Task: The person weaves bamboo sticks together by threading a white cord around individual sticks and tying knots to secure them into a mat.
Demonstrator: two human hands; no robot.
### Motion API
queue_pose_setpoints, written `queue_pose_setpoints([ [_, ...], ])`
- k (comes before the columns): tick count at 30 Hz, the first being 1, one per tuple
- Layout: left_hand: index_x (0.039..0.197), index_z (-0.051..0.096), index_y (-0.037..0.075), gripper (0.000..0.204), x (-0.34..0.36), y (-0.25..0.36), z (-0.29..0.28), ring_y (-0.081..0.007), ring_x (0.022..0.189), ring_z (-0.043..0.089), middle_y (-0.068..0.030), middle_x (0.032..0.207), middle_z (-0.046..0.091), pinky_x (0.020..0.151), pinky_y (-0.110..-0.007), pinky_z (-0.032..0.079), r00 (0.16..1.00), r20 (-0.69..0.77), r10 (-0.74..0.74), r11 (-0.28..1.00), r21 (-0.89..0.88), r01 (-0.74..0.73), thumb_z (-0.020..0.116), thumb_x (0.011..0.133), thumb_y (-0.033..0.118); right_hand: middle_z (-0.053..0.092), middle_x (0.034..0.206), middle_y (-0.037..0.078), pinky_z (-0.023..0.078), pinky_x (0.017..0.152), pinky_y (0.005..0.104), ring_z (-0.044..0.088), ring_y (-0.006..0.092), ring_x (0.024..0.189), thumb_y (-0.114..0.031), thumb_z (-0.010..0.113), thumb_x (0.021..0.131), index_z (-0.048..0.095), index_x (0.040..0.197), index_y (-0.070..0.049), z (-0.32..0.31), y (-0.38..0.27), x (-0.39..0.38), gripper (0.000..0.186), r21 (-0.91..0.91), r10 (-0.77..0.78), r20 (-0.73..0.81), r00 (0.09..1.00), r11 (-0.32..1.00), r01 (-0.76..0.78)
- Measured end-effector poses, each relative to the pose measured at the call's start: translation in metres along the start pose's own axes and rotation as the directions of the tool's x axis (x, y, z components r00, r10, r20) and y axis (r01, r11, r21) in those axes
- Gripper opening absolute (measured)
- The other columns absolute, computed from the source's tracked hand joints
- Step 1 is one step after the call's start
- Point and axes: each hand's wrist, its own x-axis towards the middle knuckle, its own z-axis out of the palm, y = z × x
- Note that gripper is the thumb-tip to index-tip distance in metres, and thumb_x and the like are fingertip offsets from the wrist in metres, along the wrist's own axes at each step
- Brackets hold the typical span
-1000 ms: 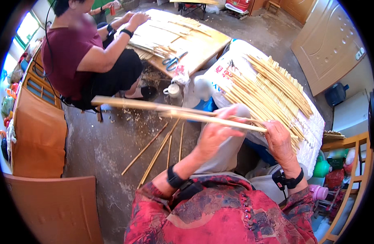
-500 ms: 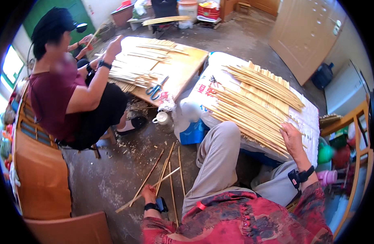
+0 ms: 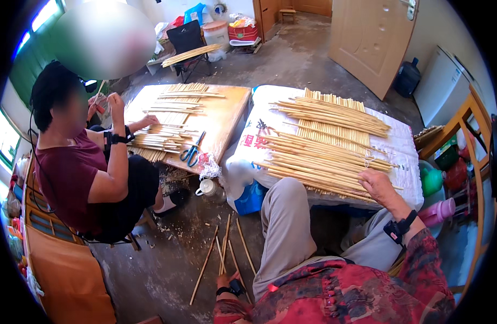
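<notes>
My left hand [image 3: 223, 281] is low at the bottom centre, among several loose sticks [image 3: 205, 267] on the floor; its fingers are too small and hidden to read. My right hand [image 3: 375, 182] is closed on stick ends at the near right of a pile of long pale sticks [image 3: 313, 162]. The pile lies on a white cloth-covered table [image 3: 410, 189], above a mat of shorter sticks [image 3: 340, 98]. Another bundle of long sticks lies across that mat's upper part.
A co-worker [image 3: 83, 173] sits left by a wooden table [image 3: 227, 108] with sticks, blue-handled scissors [image 3: 193, 151] and a white mug [image 3: 206, 188] nearby. Folding chair [image 3: 186, 40], door [image 3: 367, 43], white cabinet [image 3: 437, 86] and wooden frame [image 3: 467, 113] surround us.
A second ago both my hands held sticks in mid-air; since then my left hand dropped toward the floor sticks and my right moved onto the pile. The view has shifted.
</notes>
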Motion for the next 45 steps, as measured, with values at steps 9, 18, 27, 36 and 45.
queue_pose_setpoints([
  [9, 0.089, 0.053, 0.005, 0.02, -0.085, 0.19, 0.184, -0.0121, 0.038, 0.043, -0.0072, 0.063, 0.055, 0.034, -0.025, 0.036, 0.773, 0.36, 0.521, 0.71, 0.319, -0.628, 0.048, 0.09, 0.024, 0.058, 0.084, 0.015, 0.046, 0.071, 0.0436, 0.057, 0.0338, 0.082, -0.022, 0.057, 0.081, 0.058, 0.089, -0.007, -0.006, 0.062, 0.022, 0.017, -0.122, 0.106, -0.086, 0.991, 0.986, -0.116],
  [18, 0.107, 0.054, -0.002, 0.026, -0.284, 0.221, 0.535, -0.0105, 0.058, 0.052, -0.0081, 0.085, 0.059, 0.055, -0.022, 0.046, 0.371, 0.921, 0.122, 0.73, 0.17, -0.662, 0.047, 0.092, 0.018, 0.057, 0.08, 0.01, 0.045, 0.072, 0.0413, 0.056, 0.0294, 0.083, -0.018, 0.059, 0.076, 0.06, 0.083, -0.01, 0.011, 0.137, 0.09, 0.011, -0.114, 0.067, -0.196, 0.978, 0.989, -0.091],
  [27, 0.101, 0.057, -0.002, 0.023, -0.229, 0.13, 0.632, -0.0128, 0.067, 0.058, -0.0072, 0.085, 0.059, 0.059, -0.024, 0.048, 0.332, 0.882, -0.336, 0.653, 0.471, -0.593, 0.048, 0.092, 0.018, 0.059, 0.083, 0.008, 0.045, 0.077, 0.0367, 0.056, 0.0258, 0.084, -0.016, 0.057, 0.078, 0.063, 0.09, -0.01, 0.072, 0.186, 0.156, 0.015, -0.132, 0.002, -0.184, 0.983, 0.991, -0.027],
  [36, 0.099, 0.058, -0.002, 0.023, -0.226, 0.128, 0.63, -0.0123, 0.065, 0.059, -0.007, 0.081, 0.06, 0.057, -0.024, 0.048, 0.323, 0.842, -0.432, 0.497, 0.521, -0.694, 0.046, 0.093, 0.017, 0.061, 0.09, 0.01, 0.047, 0.078, 0.0362, 0.057, 0.0275, 0.086, -0.015, 0.059, 0.079, 0.062, 0.095, -0.006, 0.079, 0.194, 0.178, 0.019, 0.055, 0.073, -0.099, 0.992, 0.996, -0.068],
  [45, 0.098, 0.058, -0.003, 0.024, -0.225, 0.128, 0.636, -0.0114, 0.064, 0.058, -0.0071, 0.081, 0.061, 0.056, -0.023, 0.048, 0.363, 0.848, -0.385, 0.559, 0.527, -0.64, 0.049, 0.093, 0.019, 0.056, 0.086, 0.009, 0.047, 0.075, 0.037, 0.056, 0.0265, 0.088, -0.014, 0.058, 0.077, 0.06, 0.089, -0.008, 0.08, 0.171, 0.176, 0.014, 0.108, 0.121, -0.006, 0.993, 0.987, -0.12],
])
